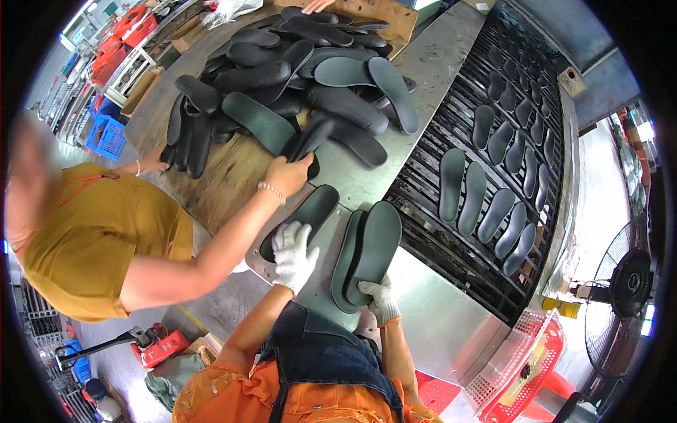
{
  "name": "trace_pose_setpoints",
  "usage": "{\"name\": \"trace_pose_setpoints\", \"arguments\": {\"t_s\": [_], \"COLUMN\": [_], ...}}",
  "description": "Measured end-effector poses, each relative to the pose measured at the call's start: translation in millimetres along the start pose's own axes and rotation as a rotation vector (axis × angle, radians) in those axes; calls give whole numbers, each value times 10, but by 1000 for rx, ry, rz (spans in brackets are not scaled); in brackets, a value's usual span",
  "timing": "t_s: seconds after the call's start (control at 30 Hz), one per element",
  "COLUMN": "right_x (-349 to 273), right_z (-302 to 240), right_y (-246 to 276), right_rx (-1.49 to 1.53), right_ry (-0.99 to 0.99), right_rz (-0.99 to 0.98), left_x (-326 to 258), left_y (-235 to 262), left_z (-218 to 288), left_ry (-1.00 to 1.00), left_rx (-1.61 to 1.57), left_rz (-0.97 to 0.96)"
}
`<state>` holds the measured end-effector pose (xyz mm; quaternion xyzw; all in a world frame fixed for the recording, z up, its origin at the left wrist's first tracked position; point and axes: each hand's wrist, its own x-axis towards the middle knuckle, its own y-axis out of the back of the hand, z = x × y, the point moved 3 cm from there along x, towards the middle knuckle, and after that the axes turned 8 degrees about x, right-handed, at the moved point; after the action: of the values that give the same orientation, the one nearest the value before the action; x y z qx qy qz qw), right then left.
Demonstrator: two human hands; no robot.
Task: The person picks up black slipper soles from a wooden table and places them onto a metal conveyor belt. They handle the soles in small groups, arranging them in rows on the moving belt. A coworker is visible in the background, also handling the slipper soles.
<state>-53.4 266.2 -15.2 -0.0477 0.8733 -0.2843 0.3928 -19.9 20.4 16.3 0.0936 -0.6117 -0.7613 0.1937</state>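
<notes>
My left hand, in a white knit glove, lies over the lower part of a dark insole on the metal table. Its fingers are loosely spread and not wrapped round it. My right hand, gloved too, pinches the lower end of a dark green-grey insole, thumb on top. That insole overlaps another insole lying beneath and to its left. Across my left side, a co-worker's bare hand with a beaded bracelet holds dark insoles, blurred by motion.
A large heap of insoles covers the wooden table beyond. On the right, a slatted conveyor carries rows of insoles. A red-and-white plastic basket and a standing fan are at lower right. Another person's hand reaches the heap's far edge.
</notes>
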Motion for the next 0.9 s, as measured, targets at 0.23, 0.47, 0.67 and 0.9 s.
{"name": "trace_pose_setpoints", "arguments": {"t_s": [0.23, 0.47, 0.67, 0.9], "right_x": [115, 196, 174, 144], "right_z": [35, 118, 48, 10], "right_y": [-175, -398, -208, -210], "right_rx": [19, -146, -217, -233], "right_ry": [-96, -24, 31, 36], "right_rz": [-18, 12, -83, -47], "left_x": [256, 3, -153, -357], "left_y": [-101, -469, -475, -581], "left_z": [-284, -235, -37, -7], "left_ry": [140, 363, 377, 312], "left_rx": [-16, -631, -788, -712], "left_rz": [-123, -436, -484, -359]}}
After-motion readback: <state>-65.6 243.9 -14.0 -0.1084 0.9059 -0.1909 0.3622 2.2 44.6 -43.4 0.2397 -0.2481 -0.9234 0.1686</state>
